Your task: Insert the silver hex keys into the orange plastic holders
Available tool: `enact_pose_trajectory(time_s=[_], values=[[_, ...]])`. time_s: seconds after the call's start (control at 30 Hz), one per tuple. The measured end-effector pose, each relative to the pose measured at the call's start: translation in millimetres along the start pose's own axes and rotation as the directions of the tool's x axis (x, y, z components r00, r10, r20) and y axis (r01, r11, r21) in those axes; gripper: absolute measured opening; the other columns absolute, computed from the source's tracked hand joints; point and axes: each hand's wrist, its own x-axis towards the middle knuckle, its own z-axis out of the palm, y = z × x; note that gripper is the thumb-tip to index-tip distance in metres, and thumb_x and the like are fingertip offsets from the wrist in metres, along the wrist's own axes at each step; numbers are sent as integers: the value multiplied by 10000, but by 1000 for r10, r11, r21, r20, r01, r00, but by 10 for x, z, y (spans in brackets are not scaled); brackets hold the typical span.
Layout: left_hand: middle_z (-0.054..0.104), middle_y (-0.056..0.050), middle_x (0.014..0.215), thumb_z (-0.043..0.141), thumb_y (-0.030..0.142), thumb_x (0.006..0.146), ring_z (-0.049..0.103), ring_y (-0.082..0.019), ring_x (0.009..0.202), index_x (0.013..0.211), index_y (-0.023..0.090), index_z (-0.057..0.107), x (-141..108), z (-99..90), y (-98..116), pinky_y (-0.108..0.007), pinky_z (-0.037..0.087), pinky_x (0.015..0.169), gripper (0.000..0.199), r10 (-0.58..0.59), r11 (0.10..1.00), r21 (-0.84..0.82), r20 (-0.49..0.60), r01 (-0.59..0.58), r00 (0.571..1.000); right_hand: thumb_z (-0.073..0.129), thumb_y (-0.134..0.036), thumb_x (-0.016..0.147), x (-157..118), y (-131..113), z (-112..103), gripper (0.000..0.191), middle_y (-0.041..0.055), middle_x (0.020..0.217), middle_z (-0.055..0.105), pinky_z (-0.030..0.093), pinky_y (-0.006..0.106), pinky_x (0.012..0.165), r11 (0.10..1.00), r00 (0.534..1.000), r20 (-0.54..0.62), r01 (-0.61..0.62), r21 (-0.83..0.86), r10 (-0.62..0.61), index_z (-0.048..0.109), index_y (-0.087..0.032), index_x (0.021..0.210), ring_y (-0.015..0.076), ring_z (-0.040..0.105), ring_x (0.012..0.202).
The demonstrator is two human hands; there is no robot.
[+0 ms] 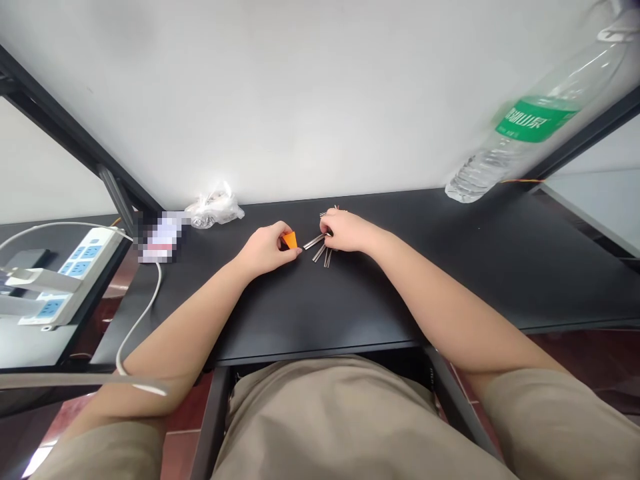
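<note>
Across a black tabletop, with a white wall along its far side and a red tile floor showing off to the right, the person sits at the near edge; khaki trousers and short khaki sleeves fill the bottom of the view.

Left side: a white power strip with blue sockets on a lower surface, and a white cable looping past the table's left edge. Far left of the table: a pixel-blurred object, unreadable, and beside it a crumpled clear plastic bag. Far right: a clear water bottle with a green label, tilted, high in the view; its support is not visible.

Work area, mid-table: the left hand and right hand sit close together, nearly meeting. The left fingers are together, pinching a small orange piece against the thumb; its shape is mostly hidden. The right fingers are bunched over a loose fan of thin metal rods. Whether they grip the rods or only rest on them cannot be told.

Progress as it lies: no rod is visibly joined to the orange piece. One rod points toward it, its tip just short of the left hand, and the others lie spread on the table under and beyond the right hand.
</note>
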Motion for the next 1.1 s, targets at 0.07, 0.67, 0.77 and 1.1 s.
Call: enact_pose_trajectory(time_s=[0.07, 0.67, 0.77, 1.1], values=[[665, 7, 784, 770, 493, 776, 611, -181, 701, 1080, 254, 664, 2, -5, 1, -306, 464, 636, 401, -4, 1000, 0, 8, 4, 1000, 720, -235, 801, -12, 24, -20, 141, 69, 984, 667, 413, 327, 640, 998, 997, 62, -47, 49, 44, 661, -231, 929, 212, 596, 784], [712, -8, 823, 789, 503, 786, 652, -171, 734, 1113, 218, 704, -7, 15, -42, -317, 541, 719, 442, 26, 989, -146, -28, -30, 999, 686, -337, 899, -163, -6, -24, 145, 40, 999, 701, 478, 362, 710, 820, 940, -336, 239, 519, -61, 793, -259, 959, 189, 616, 773], [722, -15, 845, 792, 506, 788, 659, -171, 750, 1114, 209, 708, -6, 22, -48, -320, 552, 733, 449, 33, 982, -184, -44, -40, 999, 652, -305, 933, -187, -39, -48, 167, 45, 1016, 698, 466, 353, 700, 854, 919, -374, 290, 433, -123, 802, -260, 989, 181, 610, 768], [734, -28, 927, 810, 480, 797, 671, -181, 848, 1141, 197, 719, -19, 20, -10, -339, 560, 840, 454, 119, 945, -309, 25, -105, 993, 507, -198, 987, -244, -145, -47, 290, 54, 1048, 665, 447, 354, 730, 924, 869, -404, 361, 122, -286, 782, -267, 1045, 199, 573, 806]])
